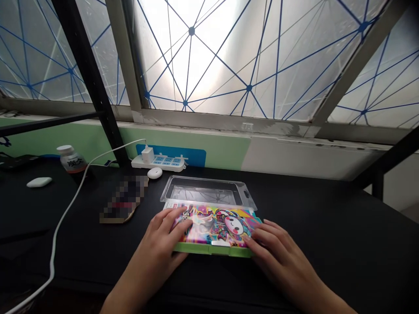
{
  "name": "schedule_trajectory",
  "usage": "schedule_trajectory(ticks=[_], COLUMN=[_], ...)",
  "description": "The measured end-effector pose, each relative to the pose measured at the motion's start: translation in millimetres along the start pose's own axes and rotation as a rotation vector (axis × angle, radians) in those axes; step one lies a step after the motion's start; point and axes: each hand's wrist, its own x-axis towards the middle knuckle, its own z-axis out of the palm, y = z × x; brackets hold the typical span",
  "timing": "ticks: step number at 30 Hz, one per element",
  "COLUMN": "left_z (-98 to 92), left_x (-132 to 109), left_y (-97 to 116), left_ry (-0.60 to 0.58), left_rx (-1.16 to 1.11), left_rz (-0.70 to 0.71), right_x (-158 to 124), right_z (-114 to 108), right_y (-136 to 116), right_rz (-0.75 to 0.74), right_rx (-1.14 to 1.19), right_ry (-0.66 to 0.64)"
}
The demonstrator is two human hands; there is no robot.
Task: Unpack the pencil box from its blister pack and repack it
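Note:
A flat, brightly printed box point(209, 226) with a round-faced cartoon figure and a green front edge lies on the black desk point(327, 244). My left hand point(166, 240) grips its left end, fingers over the top and thumb low by the front edge. At the right end, my right hand point(278, 248) has its fingers curled over the corner; its thumb cannot be made out clearly. Just behind the box lies a clear plastic shell point(242, 196) with a hang hole at its right end, close against the box's back edge.
Left of the box is a blurred phone-like object point(126, 200), with a round white case point(155, 173) beside it. A white power strip point(166, 162) lies by the wall. Its white cable point(62, 218) crosses the desk's left side, near a bottle point(72, 161) and a white mouse point(39, 182).

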Motion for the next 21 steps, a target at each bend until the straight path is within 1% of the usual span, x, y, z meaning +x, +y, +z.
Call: schedule_trajectory(ticks=[3,5,8,11,14,16,17,18,19,21], left_z=[-0.1,-3.0,-4.8,-3.2,-2.8,-4.0,-4.9,-5.8,-6.7,-8.0], left_x=[-5.9,-4.6,-2.0,-0.8,-1.0,-1.6,-1.9,-2.0,-2.1,-2.0], left_y=[-5.8,-6.4,-4.2,-2.5,-2.2,-1.8,-1.3,-0.6,0.2,1.6], left_ry=[-0.185,-0.246,-0.239,-0.213,-0.210,-0.230,-0.242,-0.254,-0.260,-0.259], left_rx=[-0.142,-0.213,-0.265,-0.299,-0.330,-0.357,-0.368,-0.376,-0.379,-0.377], left_rz=[-0.236,-0.324,-0.379,-0.391,-0.409,-0.456,-0.485,-0.511,-0.532,-0.548], right_x=[-2.8,-3.4,-6.0,0.0,21.9,39.6,47.0,52.6,56.0,56.1], right_z=[11.3,15.3,13.2,0.5,-16.3,-21.5,-20.9,-18.1,-13.7,-3.2], right_y=[-2.4,0.4,8.0,18.1,31.0,40.1,44.2,47.5,49.9,51.3], right_rz=[0.109,0.189,0.301,0.435,0.562,0.653,0.704,0.761,0.821,0.930], right_rx=[0.116,0.190,0.294,0.428,0.547,0.619,0.638,0.633,0.610,0.535], right_ry=[-0.074,-0.156,-0.277,-0.394,-0.519,-0.567,-0.556,-0.514,-0.447,-0.268])
